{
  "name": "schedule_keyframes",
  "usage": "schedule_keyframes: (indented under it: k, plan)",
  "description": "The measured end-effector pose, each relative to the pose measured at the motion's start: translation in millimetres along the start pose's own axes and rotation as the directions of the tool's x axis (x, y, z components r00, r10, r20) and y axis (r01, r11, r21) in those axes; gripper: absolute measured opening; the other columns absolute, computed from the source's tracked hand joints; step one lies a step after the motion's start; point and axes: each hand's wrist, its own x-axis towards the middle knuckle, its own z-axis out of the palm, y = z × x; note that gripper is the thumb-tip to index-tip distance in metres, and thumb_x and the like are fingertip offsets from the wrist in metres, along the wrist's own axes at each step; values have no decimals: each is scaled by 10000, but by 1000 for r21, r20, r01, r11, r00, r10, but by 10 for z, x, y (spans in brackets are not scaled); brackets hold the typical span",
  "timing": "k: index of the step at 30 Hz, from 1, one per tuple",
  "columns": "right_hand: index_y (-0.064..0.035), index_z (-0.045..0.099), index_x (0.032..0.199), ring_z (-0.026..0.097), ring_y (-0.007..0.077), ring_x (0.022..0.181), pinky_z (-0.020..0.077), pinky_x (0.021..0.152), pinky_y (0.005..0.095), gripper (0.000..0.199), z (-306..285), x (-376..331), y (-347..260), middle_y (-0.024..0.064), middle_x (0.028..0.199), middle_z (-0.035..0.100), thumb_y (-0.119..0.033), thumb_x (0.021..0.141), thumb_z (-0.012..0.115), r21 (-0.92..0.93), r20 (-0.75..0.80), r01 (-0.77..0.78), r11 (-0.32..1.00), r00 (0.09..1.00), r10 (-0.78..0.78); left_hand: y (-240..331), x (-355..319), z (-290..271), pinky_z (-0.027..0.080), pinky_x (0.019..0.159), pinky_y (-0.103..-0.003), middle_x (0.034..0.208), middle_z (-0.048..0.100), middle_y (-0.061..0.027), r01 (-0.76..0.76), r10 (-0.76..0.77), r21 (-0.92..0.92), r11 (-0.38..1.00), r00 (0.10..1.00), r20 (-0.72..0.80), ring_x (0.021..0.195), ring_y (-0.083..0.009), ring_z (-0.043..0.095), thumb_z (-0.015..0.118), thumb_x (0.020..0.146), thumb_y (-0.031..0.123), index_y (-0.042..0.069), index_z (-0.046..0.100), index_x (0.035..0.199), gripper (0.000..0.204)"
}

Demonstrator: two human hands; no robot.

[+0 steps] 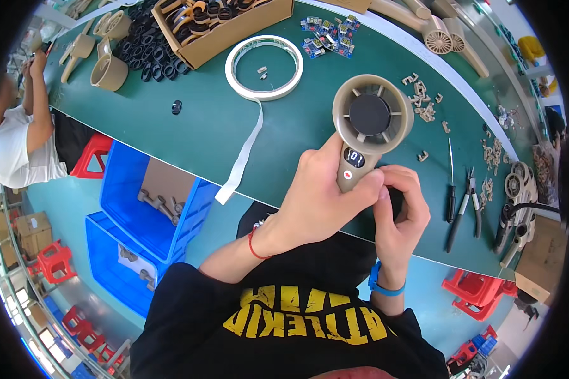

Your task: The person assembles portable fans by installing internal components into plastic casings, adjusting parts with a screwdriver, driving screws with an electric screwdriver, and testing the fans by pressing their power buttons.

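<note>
A beige handheld fan (359, 150) stands above the front of the green table. Its round head has a black hub and spokes, and a small lit display sits on the handle over a button. My left hand (319, 199) is wrapped round the handle, thumb across its lower front. Close beside the handle's right side is my right hand (403, 218), with thumb and fingertips pinched together. Anything between those fingertips is too small or hidden to tell. The lower end of the handle is covered by my left hand.
On the green table (310, 126) lie a roll of white tape (295, 76), circuit boards (329, 36), small beige clips (422, 101), a screwdriver (451, 199) and pliers (464, 208). A carton (234, 38) stands behind. Blue crates (189, 221) and a co-worker (28, 139) are at the left.
</note>
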Motion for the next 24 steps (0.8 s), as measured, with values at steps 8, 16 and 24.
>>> schedule_keyframes:
  k: [8,16,24]
  plan:
    - [9,661,889,608,253,883,478,797,336,137,4,-4,-29,111,871,657,69,768,638,15,-37,-1,1000,999,2,59,-29,-20,476,466,-245,749,641,-61,74,-73,-32,997,997,36,556,-105,626,635,885,129,-37,526,1073,274]
    - [-31,516,1295,619,295,977,492,817,355,612,-113,-52,-100,149,1168,622,-164,750,762,128,135,107,986,983,-124,-69,-57,-75,374,1036,-394,1237,497,-173,-109,179,-382,918,972,153,1172,-254,497,531,963,298,45,254,1358,545]
    - [31,543,1207,697,231,746,534,653,314,390,-402,-365,-308,143,956,694,-105,869,682,324,275,93,942,943,-187,404,-792,-565,424,999,-383,1345,535,-159,-8,-288,382,924,644,708,1196,-297,541,733,812,209,20,519,1328,589]
